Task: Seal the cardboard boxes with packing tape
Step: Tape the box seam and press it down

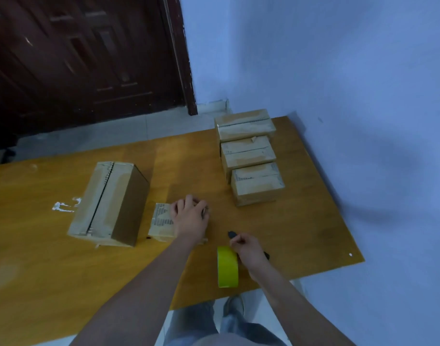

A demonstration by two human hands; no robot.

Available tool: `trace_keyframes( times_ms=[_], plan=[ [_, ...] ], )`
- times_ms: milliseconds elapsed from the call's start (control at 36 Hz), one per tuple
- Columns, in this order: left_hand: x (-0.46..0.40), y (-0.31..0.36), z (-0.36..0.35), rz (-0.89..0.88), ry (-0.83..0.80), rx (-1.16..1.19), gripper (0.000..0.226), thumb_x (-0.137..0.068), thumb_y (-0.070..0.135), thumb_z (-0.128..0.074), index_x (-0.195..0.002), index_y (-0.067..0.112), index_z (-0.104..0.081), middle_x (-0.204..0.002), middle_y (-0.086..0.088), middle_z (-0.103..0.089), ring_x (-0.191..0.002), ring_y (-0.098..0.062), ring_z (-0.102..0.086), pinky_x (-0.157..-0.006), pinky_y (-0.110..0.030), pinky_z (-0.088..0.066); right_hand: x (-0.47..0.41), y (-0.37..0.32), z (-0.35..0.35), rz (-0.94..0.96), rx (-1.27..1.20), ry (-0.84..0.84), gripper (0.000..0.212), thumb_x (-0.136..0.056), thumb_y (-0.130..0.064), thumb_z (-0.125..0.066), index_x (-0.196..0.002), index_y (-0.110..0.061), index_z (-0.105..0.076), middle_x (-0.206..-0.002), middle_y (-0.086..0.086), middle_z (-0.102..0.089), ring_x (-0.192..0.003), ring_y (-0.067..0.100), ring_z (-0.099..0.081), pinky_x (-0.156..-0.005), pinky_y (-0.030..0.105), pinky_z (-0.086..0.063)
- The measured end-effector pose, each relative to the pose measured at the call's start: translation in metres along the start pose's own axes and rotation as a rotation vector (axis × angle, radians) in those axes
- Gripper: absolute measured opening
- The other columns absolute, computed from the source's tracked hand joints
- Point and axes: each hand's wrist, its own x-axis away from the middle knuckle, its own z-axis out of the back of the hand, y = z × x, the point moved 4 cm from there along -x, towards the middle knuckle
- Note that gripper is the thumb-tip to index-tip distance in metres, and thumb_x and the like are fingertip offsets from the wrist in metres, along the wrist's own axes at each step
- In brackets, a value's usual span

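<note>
A wooden desk (51, 265) fills the lower scene, set against a blue wall (339, 58) on the right, with a dark door (76, 58) beyond it at far left. The biggest item on it is a large cardboard box (109, 203) at left, its taped top seam running near to far. At far right three smaller boxes stand in a row, touching end to end: the far box (245, 124), the middle box (247, 153) and the near box (257, 183) (all with tape across their tops). Just right of the large box lies a small flat box (161, 223) with printed text on top; the left hand (190, 217) rests on its right part, fingers bent over the far edge. A yellow-green roll of tape (227, 267) stands on edge near the front of the desk. Touching its right side, the right hand (247, 248) has its fingers curled round a dark tool (232, 234), possibly a cutter, though it is too blurred to tell. White smears (64, 205) mark the desk left of the large box.
</note>
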Motion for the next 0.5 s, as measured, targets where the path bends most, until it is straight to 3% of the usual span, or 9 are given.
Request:
trace_keyframes(
  times_ms=[250,500],
  plan=[
    [-0.0022,-0.003,-0.0012,-0.027,-0.038,0.028,0.034,-0.094,0.057,-0.041,-0.1,0.034,-0.065,-0.127,0.003,-0.04,-0.115,-0.022,-0.038,-0.105,-0.038,-0.011,0.0015,-0.0012,0.0018,0.0,0.03,0.007,0.025,-0.094,-0.007,-0.049,-0.071,-0.016,-0.05,-0.075,0.0,-0.052,-0.071,0.012,-0.049,-0.061,0.023,-0.037],
    [0.0002,-0.0009,-0.0033,-0.108,-0.071,-0.066,0.034,-0.101,0.045,-0.033,-0.101,0.033,-0.065,-0.131,0.005,-0.041,-0.113,-0.029,-0.036,-0.107,-0.045,-0.014,0.0011,0.0028,-0.0051,-0.001,0.037,-0.01,0.023,-0.094,-0.007,-0.05,-0.073,-0.014,-0.051,-0.08,0.001,-0.054,-0.075,0.013,-0.05,-0.062,0.022,-0.039]
  ],
)
